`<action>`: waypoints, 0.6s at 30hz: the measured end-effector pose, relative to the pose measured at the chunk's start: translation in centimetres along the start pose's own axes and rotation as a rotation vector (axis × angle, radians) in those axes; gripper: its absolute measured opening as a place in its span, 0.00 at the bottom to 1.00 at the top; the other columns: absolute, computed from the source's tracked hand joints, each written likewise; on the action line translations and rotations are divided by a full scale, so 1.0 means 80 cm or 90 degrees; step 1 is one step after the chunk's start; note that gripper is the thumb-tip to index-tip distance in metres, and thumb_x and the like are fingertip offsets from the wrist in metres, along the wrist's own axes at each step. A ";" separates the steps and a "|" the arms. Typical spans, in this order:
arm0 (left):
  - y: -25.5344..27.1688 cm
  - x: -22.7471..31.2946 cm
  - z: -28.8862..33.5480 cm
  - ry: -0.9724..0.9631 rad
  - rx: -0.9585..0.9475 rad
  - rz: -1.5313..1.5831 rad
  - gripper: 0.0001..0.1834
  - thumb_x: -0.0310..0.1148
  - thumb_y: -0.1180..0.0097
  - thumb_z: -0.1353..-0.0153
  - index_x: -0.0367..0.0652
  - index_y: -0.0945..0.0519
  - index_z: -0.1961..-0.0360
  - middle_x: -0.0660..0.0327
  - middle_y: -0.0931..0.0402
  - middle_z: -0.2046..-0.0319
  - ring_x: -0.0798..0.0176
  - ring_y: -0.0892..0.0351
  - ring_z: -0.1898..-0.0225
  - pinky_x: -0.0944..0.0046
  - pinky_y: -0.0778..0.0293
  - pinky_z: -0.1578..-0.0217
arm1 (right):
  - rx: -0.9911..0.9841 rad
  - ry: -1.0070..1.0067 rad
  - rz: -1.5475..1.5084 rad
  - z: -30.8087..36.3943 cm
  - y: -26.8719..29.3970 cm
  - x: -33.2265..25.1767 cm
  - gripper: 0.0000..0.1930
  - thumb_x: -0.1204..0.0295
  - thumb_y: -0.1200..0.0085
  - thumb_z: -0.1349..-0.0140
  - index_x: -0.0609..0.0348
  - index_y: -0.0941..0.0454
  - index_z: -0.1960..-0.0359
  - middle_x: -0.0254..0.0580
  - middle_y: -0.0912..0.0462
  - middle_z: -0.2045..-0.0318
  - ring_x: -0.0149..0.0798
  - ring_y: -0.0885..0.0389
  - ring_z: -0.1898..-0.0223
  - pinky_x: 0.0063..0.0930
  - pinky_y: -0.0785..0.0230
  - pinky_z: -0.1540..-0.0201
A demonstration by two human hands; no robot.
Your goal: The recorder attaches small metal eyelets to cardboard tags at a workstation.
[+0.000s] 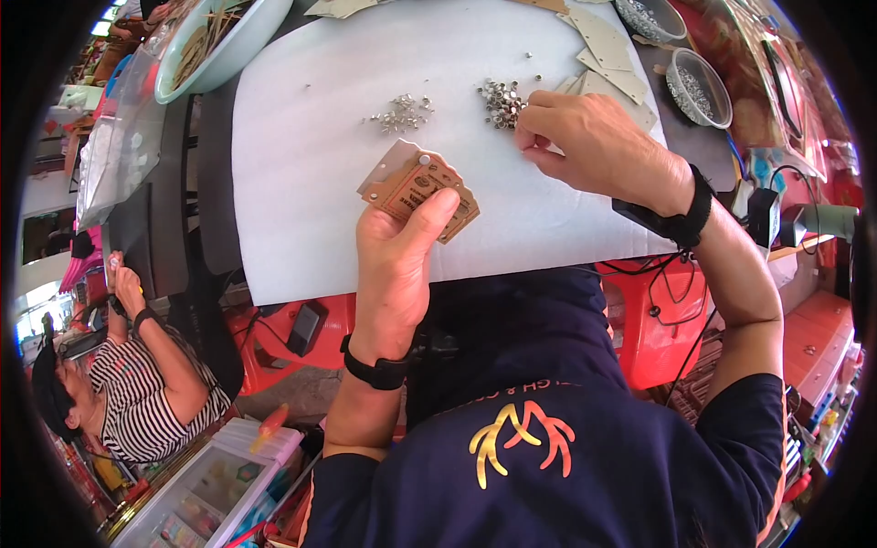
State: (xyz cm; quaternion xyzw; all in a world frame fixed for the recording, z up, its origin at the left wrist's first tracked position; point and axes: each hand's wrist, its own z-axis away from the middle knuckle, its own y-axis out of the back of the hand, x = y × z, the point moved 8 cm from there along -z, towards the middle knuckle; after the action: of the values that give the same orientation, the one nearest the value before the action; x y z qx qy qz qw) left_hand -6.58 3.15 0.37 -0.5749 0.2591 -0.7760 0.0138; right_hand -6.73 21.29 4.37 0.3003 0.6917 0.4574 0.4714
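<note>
My left hand (pixel 395 269) is closed on a small stack of brown printed cards (pixel 446 185), thumb across the front. A paler grey-beige piece shows behind them, and a round silvery stud sits near the top corner. My right hand (pixel 594 137) is closed in a pinch just right of a pile of small metal caps (pixel 499 105). Whatever its fingertips hold, if anything, is hidden. Left of that pile lies a looser heap of small silvery rivets (pixel 402 113). Both piles rest on a white sheet (pixel 311 183) covering the table.
Pale beige cards (pixel 603 46) overlap along the sheet's far right edge. Two clear tubs of small metal parts, one a round tub (pixel 722 114), stand beyond them. A pale blue basin (pixel 174 82) holds thin brown pieces at far left. Another person (pixel 151 388) in stripes sits at left.
</note>
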 end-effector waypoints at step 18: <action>-0.017 0.002 -0.008 -0.063 0.001 0.033 0.11 0.28 0.42 0.36 0.41 0.22 0.53 0.66 0.22 0.59 0.72 0.25 0.56 0.65 0.31 0.51 | 0.206 -0.080 -0.433 0.013 0.015 -0.054 0.06 0.74 0.39 0.42 0.61 0.21 0.66 0.36 0.26 0.76 0.28 0.31 0.80 0.23 0.37 0.77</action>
State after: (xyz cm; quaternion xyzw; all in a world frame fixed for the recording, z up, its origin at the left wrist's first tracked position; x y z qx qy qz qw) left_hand -6.83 4.55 0.95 -0.6059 0.2723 -0.7460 0.0469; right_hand -4.19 18.49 6.92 0.1513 0.7849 0.1406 0.5842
